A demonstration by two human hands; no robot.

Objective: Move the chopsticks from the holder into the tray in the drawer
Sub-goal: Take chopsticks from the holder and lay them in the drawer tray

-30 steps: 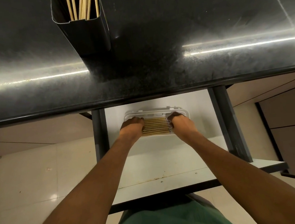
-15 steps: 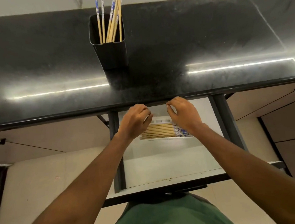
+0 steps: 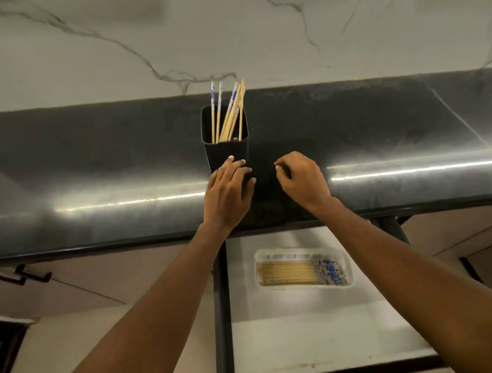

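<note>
A black square holder (image 3: 226,151) stands on the dark countertop (image 3: 91,175) and holds several wooden chopsticks (image 3: 228,114) with blue-and-white tops. My left hand (image 3: 227,192) is at the holder's lower front, fingers loosely spread and touching or nearly touching it. To the holder's right, my right hand (image 3: 301,179) hovers over the counter with fingers curled and nothing in them. Below the counter, the open white drawer (image 3: 279,331) contains a white tray (image 3: 346,262) with several chopsticks (image 3: 292,272) lying side by side.
A marble-patterned wall (image 3: 226,31) rises behind the counter. Dark cabinet handles (image 3: 19,276) sit at the lower left. The drawer's dark side rail (image 3: 222,320) runs along its left side, and its front edge is near my body.
Both hands have left the tray in the drawer and risen over the counter toward the holder. The view has tilted upward, showing the wall.
</note>
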